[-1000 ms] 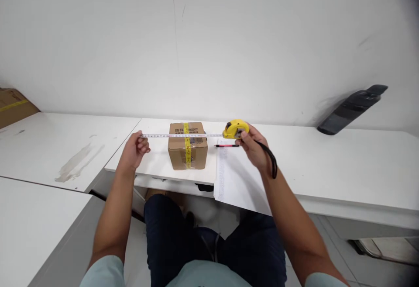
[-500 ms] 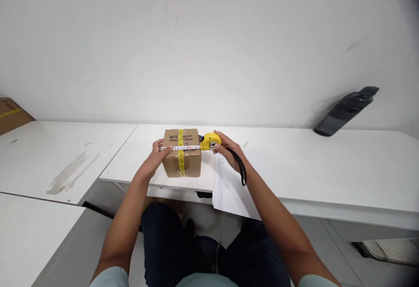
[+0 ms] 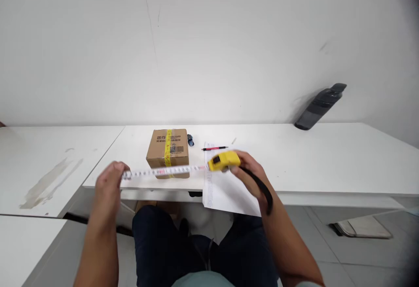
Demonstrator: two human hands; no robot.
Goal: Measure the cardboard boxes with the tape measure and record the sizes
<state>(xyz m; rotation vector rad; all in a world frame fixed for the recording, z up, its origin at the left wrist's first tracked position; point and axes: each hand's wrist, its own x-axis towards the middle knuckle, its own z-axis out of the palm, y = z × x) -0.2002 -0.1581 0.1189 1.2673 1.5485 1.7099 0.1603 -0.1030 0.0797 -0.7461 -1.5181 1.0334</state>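
Tape blade stretched just in front of the cardboard box on the white desk. The left hand pinched its tip, and the right hand was closed around the yellow tape measure case. The measuring span looked set; a reading would call for holding it taut against the box.

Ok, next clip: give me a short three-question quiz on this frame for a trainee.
1. True or false: the blade lies flat on top of the box.
2. Which hand holds the yellow tape measure? A. left hand B. right hand C. neither
3. Fill in: the strip running over the box is ___.
Key: 1 false: the blade is stretched in the air in front of the box, and the left hand pinches its end. 2 B. 3 yellow.
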